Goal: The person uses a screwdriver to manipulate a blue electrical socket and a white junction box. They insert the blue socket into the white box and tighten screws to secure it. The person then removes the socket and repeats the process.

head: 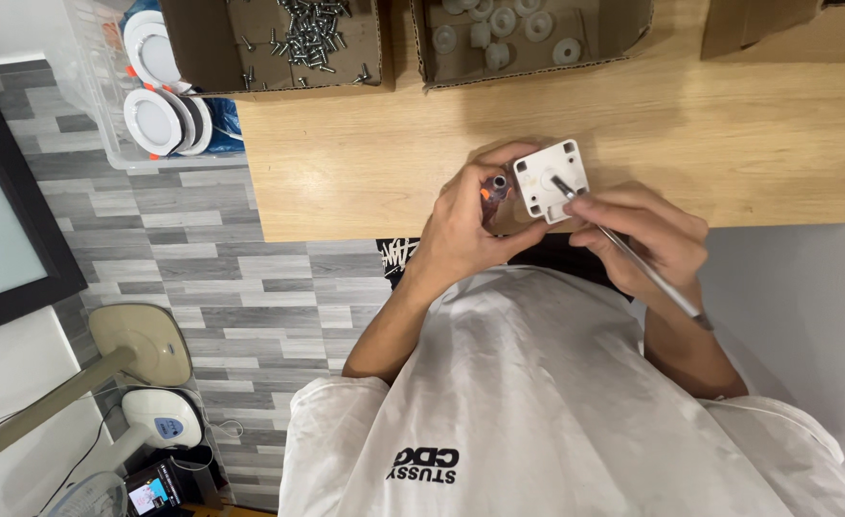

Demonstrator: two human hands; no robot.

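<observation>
Between both hands, white housing (551,179) | left hand (465,225) gripped it steady, face up | right hand (647,235) pinched screwdriver (623,251), tip at its centre

Box of screws (312,38) set on table (729,144), box of washers (518,33) to its right; bin of round fittings (159,91) beside table's left edge.

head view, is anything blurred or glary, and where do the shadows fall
Head view: evenly lit and mostly sharp; the white plate, left hand and right hand are crisp; soft shadows lie on the table beneath the boxes; no strong glare; edges bend slightly.
</observation>
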